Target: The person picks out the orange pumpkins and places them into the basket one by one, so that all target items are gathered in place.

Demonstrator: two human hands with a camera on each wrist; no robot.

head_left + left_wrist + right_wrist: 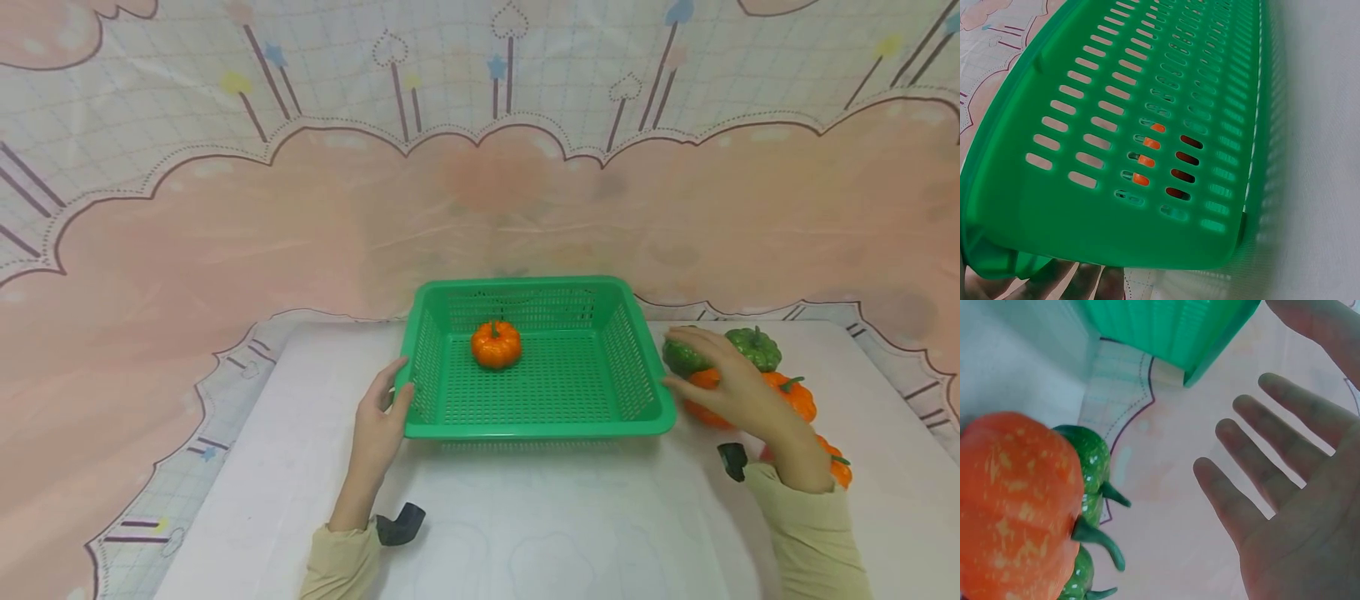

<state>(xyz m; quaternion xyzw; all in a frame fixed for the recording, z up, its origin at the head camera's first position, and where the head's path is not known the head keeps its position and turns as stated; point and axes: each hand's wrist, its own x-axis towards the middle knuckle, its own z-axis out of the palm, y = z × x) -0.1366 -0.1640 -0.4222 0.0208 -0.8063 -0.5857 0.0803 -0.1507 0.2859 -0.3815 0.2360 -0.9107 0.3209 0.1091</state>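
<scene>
A green plastic basket [540, 431] with perforated walls stands on the white table, holding a small orange pumpkin [496, 345] left of its middle. At the basket's left rim is my left hand [378, 429], fingertips and thumb against the outer edge; in the left wrist view its fingers [1088, 281] are partly hidden by the rim. My right hand [731, 387] hovers by the right rim, above a group of pumpkins, with nothing in it. The right wrist view shows its fingers [1254, 487] straight and spread, apart from the basket.
Right of the basket sit green pumpkins [756, 348] and orange pumpkins [798, 398], partly covered by my right hand and arm. A patterned pink cloth [315, 217] rises behind the white table [540, 517]. Dark wrist-mounted pieces [401, 525] show beside both sleeves.
</scene>
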